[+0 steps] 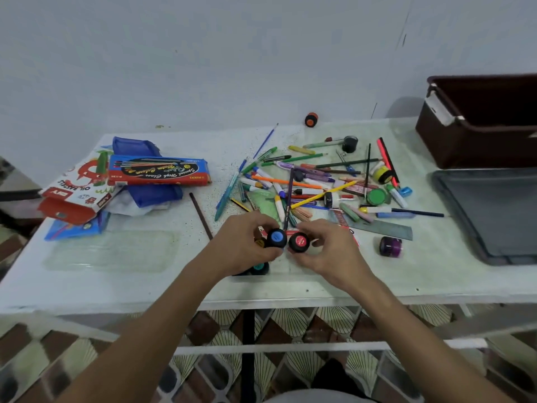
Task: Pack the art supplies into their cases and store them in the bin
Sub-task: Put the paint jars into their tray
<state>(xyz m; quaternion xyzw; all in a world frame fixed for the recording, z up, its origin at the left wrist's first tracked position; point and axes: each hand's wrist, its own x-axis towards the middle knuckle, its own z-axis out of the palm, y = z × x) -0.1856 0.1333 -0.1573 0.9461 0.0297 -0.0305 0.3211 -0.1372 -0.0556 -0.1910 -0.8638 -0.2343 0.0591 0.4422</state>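
My left hand (238,242) grips a small black paint pot with a blue lid (276,237), held just above the table's front. My right hand (328,251) grips a matching pot with a red lid (299,242) right beside it. Under my left hand stands a teal-lidded pot (259,267), partly hidden. A purple pot (390,247) sits to the right, an orange-lidded one (311,120) at the wall. A heap of pens, markers and pencils (313,181) covers the middle. The red-and-blue watercolour case (158,170) and the oil pastels box (78,190) lie at the left. The brown bin (441,141) stands far right.
A grey bin lid (494,216) lies at the right edge below the bin. A steel ruler (383,228) and a loose brown pencil (200,215) lie near my hands. Blue pouches (145,196) sit under the cases. The white table's front edge (261,298) is close.
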